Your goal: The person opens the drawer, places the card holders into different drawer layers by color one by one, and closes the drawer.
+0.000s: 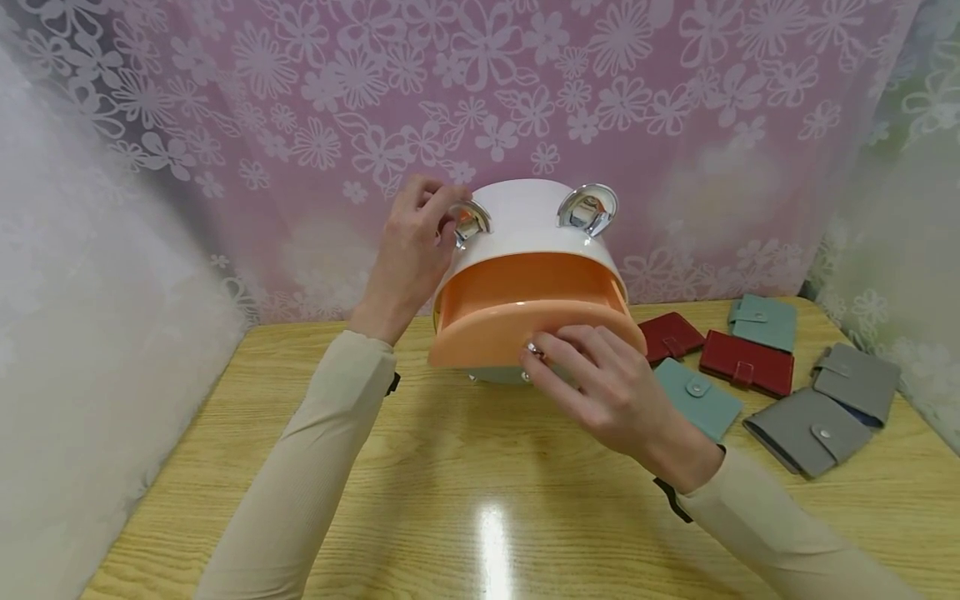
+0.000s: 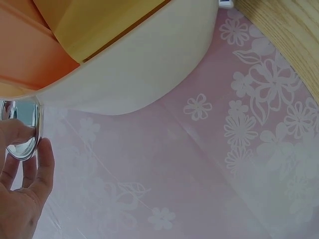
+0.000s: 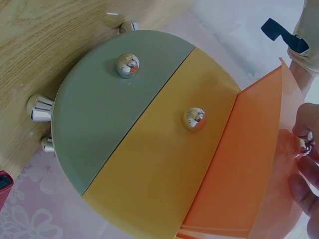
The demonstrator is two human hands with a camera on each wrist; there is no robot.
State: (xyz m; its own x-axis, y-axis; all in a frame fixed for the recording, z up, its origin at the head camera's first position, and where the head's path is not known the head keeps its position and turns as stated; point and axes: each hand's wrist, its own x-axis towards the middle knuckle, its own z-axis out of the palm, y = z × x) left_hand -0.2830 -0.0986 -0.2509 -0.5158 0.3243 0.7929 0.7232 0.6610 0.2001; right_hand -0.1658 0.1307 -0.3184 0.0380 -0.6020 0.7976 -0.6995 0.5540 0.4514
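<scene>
A round white drawer box [image 1: 521, 208] with silver ears stands at the back of the table. Its top orange drawer [image 1: 480, 333] is pulled out, and no contents show in the visible part. My left hand [image 1: 408, 254] holds the left silver ear [image 1: 476, 222], thumb through the ring in the left wrist view. With thumb and fingers my right hand [image 1: 611, 392] pinches the silver knob [image 1: 534, 350] on the orange drawer. In the right wrist view the yellow drawer [image 3: 174, 164] and green drawer [image 3: 104, 109] below are closed, each with a silver knob.
Right of the box lie several card wallets on the wooden table [image 1: 420, 500]: a dark red wallet [image 1: 746, 362], a teal wallet [image 1: 693, 400] and a grey wallet [image 1: 813, 433] among them. A flowered pink curtain [image 1: 420, 100] hangs behind the box.
</scene>
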